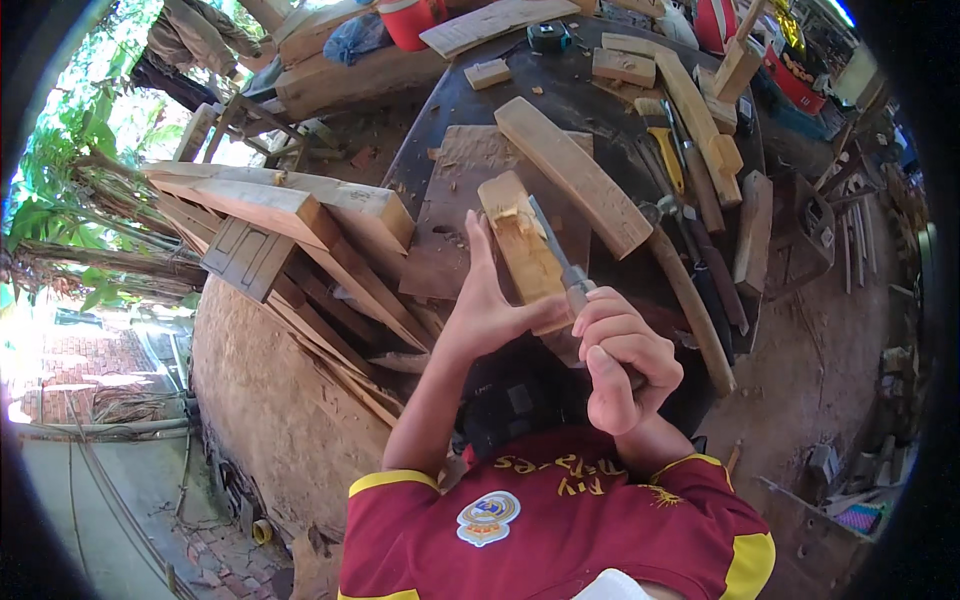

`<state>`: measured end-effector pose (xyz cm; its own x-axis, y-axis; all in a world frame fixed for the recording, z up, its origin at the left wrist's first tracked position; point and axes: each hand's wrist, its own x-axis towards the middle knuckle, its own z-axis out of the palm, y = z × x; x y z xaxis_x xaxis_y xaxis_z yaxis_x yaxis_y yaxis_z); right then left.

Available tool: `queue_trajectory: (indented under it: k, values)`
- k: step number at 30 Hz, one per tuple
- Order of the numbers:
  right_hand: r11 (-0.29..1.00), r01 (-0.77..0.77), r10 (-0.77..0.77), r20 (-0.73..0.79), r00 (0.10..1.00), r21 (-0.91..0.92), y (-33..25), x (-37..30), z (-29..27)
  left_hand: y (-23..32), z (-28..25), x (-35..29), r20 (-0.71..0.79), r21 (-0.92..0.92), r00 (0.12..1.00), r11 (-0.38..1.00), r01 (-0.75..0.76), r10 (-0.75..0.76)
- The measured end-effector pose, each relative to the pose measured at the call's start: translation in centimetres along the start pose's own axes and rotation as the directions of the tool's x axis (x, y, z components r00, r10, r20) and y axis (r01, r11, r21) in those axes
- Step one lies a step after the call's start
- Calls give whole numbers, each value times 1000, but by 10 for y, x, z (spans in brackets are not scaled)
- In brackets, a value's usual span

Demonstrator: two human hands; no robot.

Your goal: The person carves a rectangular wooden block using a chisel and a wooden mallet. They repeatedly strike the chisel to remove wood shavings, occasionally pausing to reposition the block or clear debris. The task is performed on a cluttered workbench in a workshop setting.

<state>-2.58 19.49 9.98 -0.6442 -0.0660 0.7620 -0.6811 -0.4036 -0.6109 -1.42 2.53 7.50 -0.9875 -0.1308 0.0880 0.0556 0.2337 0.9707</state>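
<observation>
A pale wood block (525,250) with a hollowed, roughly cut face and curled shavings lies at the middle of the dark bench. My left hand (488,308) is beside its near left corner, fingers stretched out and apart. The thumb reaches across the block's near end; I cannot tell how firmly it presses. My right hand (628,355) is closed around the handle of a chisel (556,245). Its grey blade slants up and left along the block's right edge. Most of the handle is hidden in the fist.
A thick wooden beam (575,178) lies just beyond the block, on a brown board (455,190). A hammer (690,310), a yellow-handled brush (664,145) and several chisels are at the right. Long planks (290,215) lean at the left. A tape measure (548,37) sits at the far edge.
</observation>
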Motion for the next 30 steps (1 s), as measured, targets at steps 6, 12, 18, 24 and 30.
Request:
queue_trajectory:
  k: [6,12,18,24,30]
  values:
    - [994,45,-34,107,994,-101,0,-12,9,-9,25,-38,-340,-429,931,903,-27,-134]
    - [968,123,-66,250,966,-220,-4,-8,49,-5,35,-41,-508,-219,857,948,-230,91]
    - [939,247,-146,373,916,-240,0,0,87,-2,21,-57,-567,-634,821,672,-382,-68]
    - [911,173,-100,204,974,-376,1,14,111,13,15,-42,-667,-300,718,811,-501,197]
    - [894,223,-192,119,974,-387,-15,86,83,26,-18,15,-250,-59,788,804,-592,562]
